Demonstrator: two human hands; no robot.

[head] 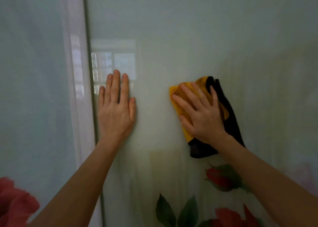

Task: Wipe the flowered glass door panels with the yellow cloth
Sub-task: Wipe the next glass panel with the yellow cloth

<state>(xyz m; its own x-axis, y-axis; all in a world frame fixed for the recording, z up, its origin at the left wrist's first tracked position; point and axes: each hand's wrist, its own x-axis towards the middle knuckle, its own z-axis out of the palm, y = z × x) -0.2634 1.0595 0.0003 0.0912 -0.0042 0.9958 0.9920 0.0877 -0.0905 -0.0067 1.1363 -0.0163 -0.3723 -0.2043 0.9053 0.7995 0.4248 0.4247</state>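
Observation:
A pale glossy glass door panel (189,37) fills the view, with red roses and green leaves printed low on it (222,178). My right hand (201,113) presses a folded yellow cloth with a black side (179,106) flat against the glass, fingers spread over it. My left hand (115,106) lies flat on the same panel with fingers together, holding nothing, just right of the panel's vertical edge (91,89). A thin ring sits on one left finger.
A second glass panel (34,89) stands to the left of the edge, with a red flower at its lower left corner (13,202). A window is reflected in the glass above my left hand (113,61).

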